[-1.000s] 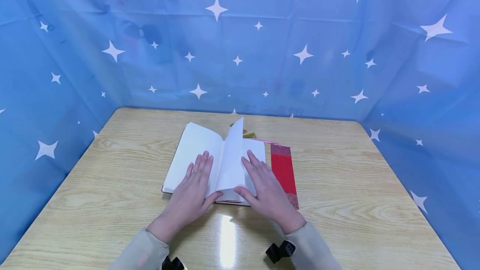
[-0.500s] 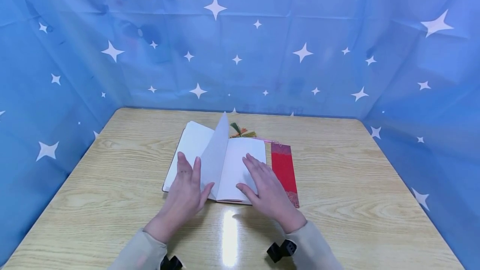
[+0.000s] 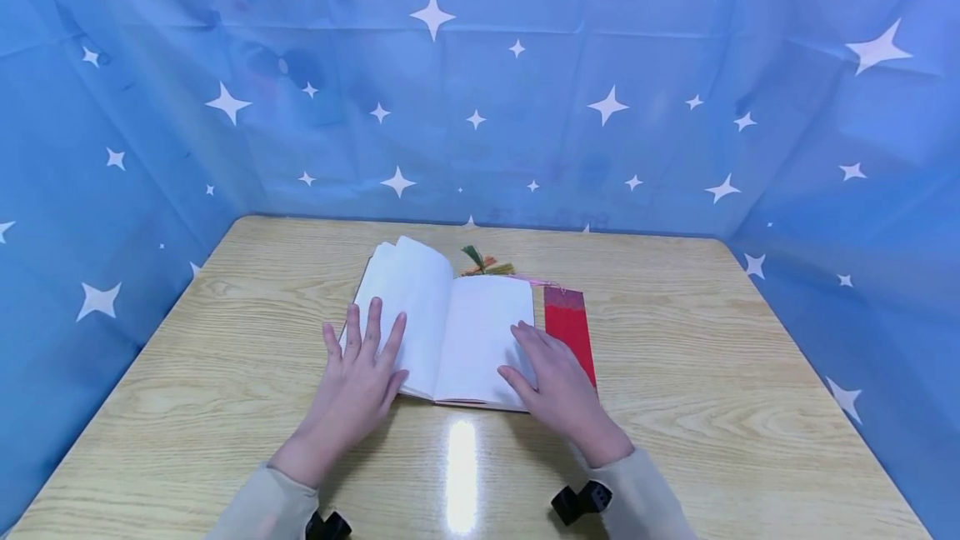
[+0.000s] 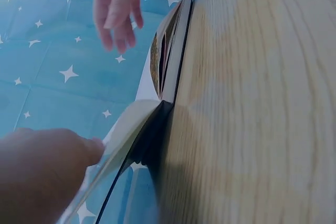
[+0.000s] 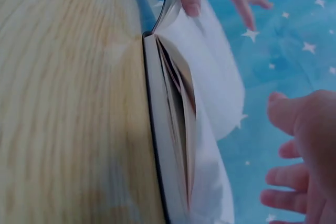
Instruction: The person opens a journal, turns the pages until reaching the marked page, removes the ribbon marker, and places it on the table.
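In the head view, the left hand (image 3: 352, 386) is hiding the lower outer corner of the left page (image 3: 420, 298). The right hand (image 3: 562, 390) is covering part of the outer edge of the right page (image 3: 483, 340) and the lower end of the red strip (image 3: 568, 323). The picture's bottom edge is cutting both sleeves (image 3: 262, 507) and the left black device (image 3: 327, 527). In each wrist view, the side edge is cropping that camera's own hand. Between the pages, blur is obscuring the dark layers (image 5: 170, 66).
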A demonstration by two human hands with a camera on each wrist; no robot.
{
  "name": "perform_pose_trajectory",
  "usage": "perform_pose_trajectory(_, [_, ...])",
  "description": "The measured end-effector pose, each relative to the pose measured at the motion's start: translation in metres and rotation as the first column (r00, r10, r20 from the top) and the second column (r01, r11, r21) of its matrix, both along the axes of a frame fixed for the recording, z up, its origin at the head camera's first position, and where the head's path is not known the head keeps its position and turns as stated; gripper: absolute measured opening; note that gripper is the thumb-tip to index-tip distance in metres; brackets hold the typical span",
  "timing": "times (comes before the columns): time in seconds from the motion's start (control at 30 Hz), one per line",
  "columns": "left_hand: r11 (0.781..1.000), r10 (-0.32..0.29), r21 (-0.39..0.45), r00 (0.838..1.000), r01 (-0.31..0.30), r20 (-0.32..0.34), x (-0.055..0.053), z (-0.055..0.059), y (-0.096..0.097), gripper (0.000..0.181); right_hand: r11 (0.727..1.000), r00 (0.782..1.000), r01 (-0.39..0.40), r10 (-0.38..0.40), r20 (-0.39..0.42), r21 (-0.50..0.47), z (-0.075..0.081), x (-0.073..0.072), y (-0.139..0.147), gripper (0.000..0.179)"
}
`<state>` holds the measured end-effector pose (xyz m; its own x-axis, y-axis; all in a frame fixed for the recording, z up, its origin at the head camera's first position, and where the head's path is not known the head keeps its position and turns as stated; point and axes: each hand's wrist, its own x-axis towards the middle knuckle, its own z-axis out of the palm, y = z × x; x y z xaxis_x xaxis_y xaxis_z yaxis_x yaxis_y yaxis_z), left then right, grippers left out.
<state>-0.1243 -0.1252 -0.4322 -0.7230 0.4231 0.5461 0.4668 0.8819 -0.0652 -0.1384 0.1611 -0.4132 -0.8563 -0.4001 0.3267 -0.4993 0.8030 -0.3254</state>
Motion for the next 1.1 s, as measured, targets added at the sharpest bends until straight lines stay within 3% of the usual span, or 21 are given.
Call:
perform_pose_trajectory(0.07, [0.999,0.030,-0.046,0.993,-0.025,0.113,0.002,-0.001,-0.002,0.061,1.000,0.999,0.013,-0.014,0.029,0.023,-0.003,0.001,0.003,0.065])
perform_pose_trajectory(0.17, [0.995,0.064,-0.085,0.967,-0.044,0.247,0.004,-0.004,-0.005,0.064,0.998,0.998,0.014,-0.018,0.065,0.060,-0.006,0.001,0.008,0.067])
perform_pose_trajectory(0.3, [0.996,0.073,-0.073,0.934,-0.051,0.349,0.004,-0.009,-0.007,0.063,0.996,0.993,0.005,-0.015,0.114,0.090,-0.007,0.003,0.012,0.071])
perform_pose_trajectory(0.5, [0.999,0.048,-0.004,0.903,-0.051,0.427,0.003,-0.013,-0.010,0.062,0.993,0.986,0.000,-0.019,0.165,0.119,-0.010,0.004,0.016,0.076])
perform_pose_trajectory(0.7, [0.998,0.033,0.029,0.886,-0.052,0.463,0.001,-0.017,-0.013,0.063,0.988,0.983,-0.006,-0.022,0.180,0.156,-0.013,0.004,0.019,0.081])
perform_pose_trajectory(0.93, [0.996,0.008,0.070,0.828,-0.057,0.561,0.001,-0.019,-0.014,0.064,0.987,0.980,-0.017,-0.015,0.199,0.158,-0.016,0.005,0.021,0.088])
perform_pose_trajectory(1.1, [0.995,0.009,0.072,0.808,-0.063,0.589,0.000,-0.020,-0.014,0.064,0.982,0.968,-0.017,-0.031,0.248,0.187,-0.018,0.005,0.021,0.088])
